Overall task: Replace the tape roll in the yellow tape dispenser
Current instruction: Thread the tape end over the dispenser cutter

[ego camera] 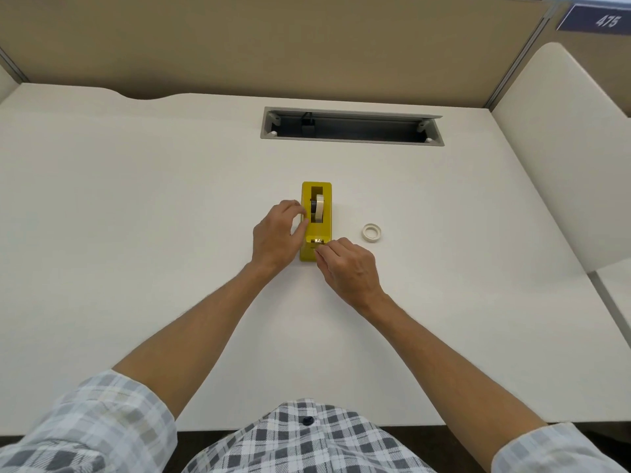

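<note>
The yellow tape dispenser [317, 230] stands in the middle of the white desk, its cutter end toward me. A cream tape roll [319, 208] sits upright in its slot on a dark hub. My left hand [278, 233] grips the dispenser's left side with fingers and thumb. My right hand [348, 266] is at the cutter end, fingertips pinched together at the blade; whether a tape end lies between them is too small to tell. A second, thin tape roll [372, 231] lies flat on the desk to the right of the dispenser.
A grey cable tray opening [351, 127] is recessed in the white desk [136, 216] behind the dispenser. Beige partition walls [273, 46] close the back, and a white side panel [566, 158] stands at the right.
</note>
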`<state>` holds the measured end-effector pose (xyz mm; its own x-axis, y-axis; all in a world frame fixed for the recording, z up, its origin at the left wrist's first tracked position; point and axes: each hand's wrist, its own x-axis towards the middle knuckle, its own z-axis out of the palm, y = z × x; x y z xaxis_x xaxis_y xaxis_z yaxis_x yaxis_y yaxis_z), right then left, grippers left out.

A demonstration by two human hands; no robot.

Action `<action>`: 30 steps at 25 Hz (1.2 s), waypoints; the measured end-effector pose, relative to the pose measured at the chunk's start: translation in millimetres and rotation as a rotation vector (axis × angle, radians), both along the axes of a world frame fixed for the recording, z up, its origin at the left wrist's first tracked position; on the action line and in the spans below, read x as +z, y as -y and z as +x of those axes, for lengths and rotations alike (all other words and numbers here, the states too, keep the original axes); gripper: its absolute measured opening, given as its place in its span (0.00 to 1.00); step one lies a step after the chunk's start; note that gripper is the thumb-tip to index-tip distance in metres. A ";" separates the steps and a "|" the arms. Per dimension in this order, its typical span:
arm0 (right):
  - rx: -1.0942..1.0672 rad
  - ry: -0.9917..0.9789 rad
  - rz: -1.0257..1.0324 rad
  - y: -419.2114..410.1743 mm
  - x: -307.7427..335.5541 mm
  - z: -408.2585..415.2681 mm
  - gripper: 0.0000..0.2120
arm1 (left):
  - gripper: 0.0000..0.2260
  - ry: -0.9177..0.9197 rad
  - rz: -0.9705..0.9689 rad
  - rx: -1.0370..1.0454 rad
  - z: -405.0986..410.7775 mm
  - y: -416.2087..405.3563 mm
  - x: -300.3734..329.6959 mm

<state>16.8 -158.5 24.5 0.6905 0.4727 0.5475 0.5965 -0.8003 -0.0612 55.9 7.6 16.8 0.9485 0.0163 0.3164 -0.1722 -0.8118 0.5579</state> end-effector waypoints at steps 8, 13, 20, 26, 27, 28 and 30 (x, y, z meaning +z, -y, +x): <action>-0.004 0.052 -0.057 -0.2 -6.0 1.4 0.05 | 0.10 -0.035 -0.134 -0.131 -30.8 -3.8 -5.1; 0.009 0.084 -0.081 2.2 -13.0 -0.9 0.06 | 0.14 -0.085 -0.139 -0.182 -37.9 -4.4 -9.0; 0.014 0.127 -0.096 10.0 -23.6 -8.6 0.10 | 0.15 -0.120 -0.092 -0.180 -33.2 -6.7 -9.4; 0.000 0.076 -0.037 10.2 -21.4 -7.6 0.07 | 0.14 -0.085 -0.018 -0.187 -31.8 -6.6 -3.7; -0.022 0.036 0.015 9.6 -19.5 -7.0 0.07 | 0.14 -0.079 -0.002 -0.184 -31.8 -6.1 -3.3; -0.057 -0.016 0.088 8.7 -17.0 -6.1 0.07 | 0.14 -0.074 0.011 -0.180 -31.8 -5.6 -3.2; -0.137 -0.121 0.231 7.3 -11.4 -3.3 0.08 | 0.14 -0.073 0.021 -0.174 -31.8 -4.7 -3.0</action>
